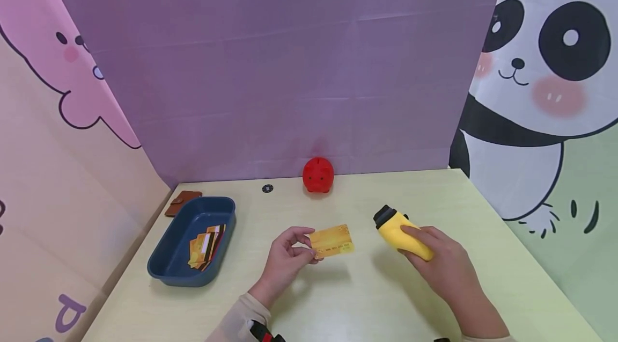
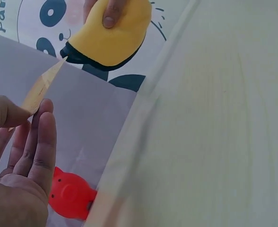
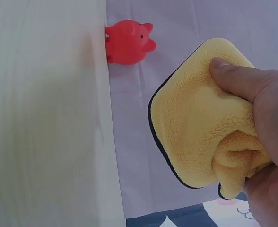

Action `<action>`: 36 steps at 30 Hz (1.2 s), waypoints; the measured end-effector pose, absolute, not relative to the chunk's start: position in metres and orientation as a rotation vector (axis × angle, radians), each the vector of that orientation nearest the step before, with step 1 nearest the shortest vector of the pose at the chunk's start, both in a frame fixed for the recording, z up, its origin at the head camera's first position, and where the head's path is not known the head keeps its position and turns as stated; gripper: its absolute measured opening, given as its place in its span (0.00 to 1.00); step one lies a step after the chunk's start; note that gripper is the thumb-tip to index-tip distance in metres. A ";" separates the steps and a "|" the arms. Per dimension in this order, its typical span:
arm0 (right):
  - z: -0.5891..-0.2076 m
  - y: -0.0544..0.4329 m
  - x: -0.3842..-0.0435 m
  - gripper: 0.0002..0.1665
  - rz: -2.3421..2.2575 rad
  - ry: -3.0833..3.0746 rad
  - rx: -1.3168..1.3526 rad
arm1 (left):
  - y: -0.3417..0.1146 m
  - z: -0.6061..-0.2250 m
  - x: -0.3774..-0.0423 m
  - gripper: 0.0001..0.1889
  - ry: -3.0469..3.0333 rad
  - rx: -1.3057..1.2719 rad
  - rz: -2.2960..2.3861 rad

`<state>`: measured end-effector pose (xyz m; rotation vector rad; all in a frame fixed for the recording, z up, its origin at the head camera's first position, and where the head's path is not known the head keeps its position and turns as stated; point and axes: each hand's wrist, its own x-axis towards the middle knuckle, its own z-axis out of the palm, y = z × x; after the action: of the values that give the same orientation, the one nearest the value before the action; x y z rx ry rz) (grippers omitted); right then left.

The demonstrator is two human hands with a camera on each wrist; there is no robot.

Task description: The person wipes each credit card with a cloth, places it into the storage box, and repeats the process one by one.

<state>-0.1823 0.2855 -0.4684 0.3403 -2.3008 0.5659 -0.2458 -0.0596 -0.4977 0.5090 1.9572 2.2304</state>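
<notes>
My left hand (image 1: 288, 257) pinches a gold bank card (image 1: 332, 241) by its left edge between thumb and fingers, held up over the table. In the left wrist view the card (image 2: 40, 87) shows nearly edge-on. To its right, my right hand (image 1: 441, 259) grips a folded yellow cleaning cloth (image 1: 403, 234) with a dark edge, thumb on top. The right wrist view shows the fluffy cloth (image 3: 195, 118) bunched up near the palm. A gap separates card and cloth in the head view.
A blue bin (image 1: 164, 256) with several cards (image 1: 205, 248) inside stands on the left of the table. Behind it lies a brown wallet (image 1: 182, 202). A red piggy bank (image 1: 318, 175) and a small black chip (image 1: 267, 188) are near the back edge, before a purple backdrop.
</notes>
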 end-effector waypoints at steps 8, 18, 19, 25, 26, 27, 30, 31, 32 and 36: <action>-0.468 0.293 -0.182 0.36 0.566 -2.297 0.306 | -0.070 -0.488 -0.251 0.19 2.027 0.431 2.365; -0.467 0.298 -0.181 0.37 0.584 -2.301 0.281 | -0.084 -0.478 -0.256 0.18 2.045 0.372 2.486; -0.467 0.298 -0.181 0.37 0.586 -2.302 0.281 | -0.085 -0.478 -0.256 0.18 2.044 0.371 2.495; -0.466 0.298 -0.180 0.37 0.597 -2.302 0.282 | -0.090 -0.476 -0.258 0.17 2.038 0.374 2.535; -0.466 0.298 -0.180 0.37 0.598 -2.303 0.283 | -0.090 -0.476 -0.258 0.17 2.032 0.379 2.544; -0.466 0.297 -0.180 0.37 0.596 -2.304 0.284 | -0.090 -0.476 -0.258 0.17 2.026 0.386 2.550; -0.466 0.296 -0.180 0.37 0.599 -2.305 0.287 | -0.090 -0.477 -0.259 0.17 2.011 0.408 2.558; -0.466 0.296 -0.180 0.37 0.601 -2.306 0.288 | -0.090 -0.477 -0.259 0.18 2.007 0.418 2.558; -0.466 0.296 -0.180 0.37 0.602 -2.307 0.289 | -0.090 -0.477 -0.259 0.17 2.010 0.425 2.552; -0.466 0.295 -0.179 0.37 0.613 -2.309 0.289 | -0.090 -0.478 -0.258 0.16 2.074 0.419 2.495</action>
<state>-0.1793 0.2949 -0.4658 0.2890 -2.3094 0.6134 -0.2585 -0.0898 -0.4779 0.4190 2.0736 2.4950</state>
